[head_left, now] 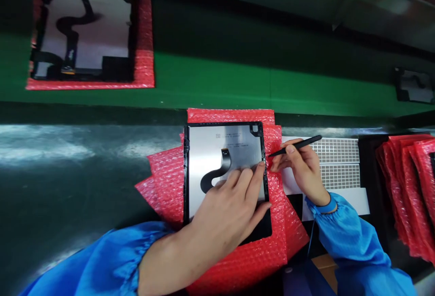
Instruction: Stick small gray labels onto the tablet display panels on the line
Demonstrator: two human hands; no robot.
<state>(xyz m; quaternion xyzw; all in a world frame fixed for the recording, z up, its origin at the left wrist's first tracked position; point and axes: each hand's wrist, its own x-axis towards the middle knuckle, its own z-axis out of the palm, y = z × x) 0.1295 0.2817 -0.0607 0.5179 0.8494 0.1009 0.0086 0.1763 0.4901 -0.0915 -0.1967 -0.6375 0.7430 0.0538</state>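
Display panel [204, 151] lies on red bubble wrap [244, 266] by the worktop's [84, 169] far edge, beneath the left hand [229, 207] and just left of the right hand [304, 169]. Left hand spread across it, gripping nothing, index fingertip at the panel's right rim; right hand pinches a slim black tool [299, 144], its tip just beside that rim; gridded sheets [340, 176] lie beside the right hand

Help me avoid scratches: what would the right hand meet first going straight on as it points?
Likely the panel, at its right edge, with the black tool leading, close to the left hand; depth is unclear.
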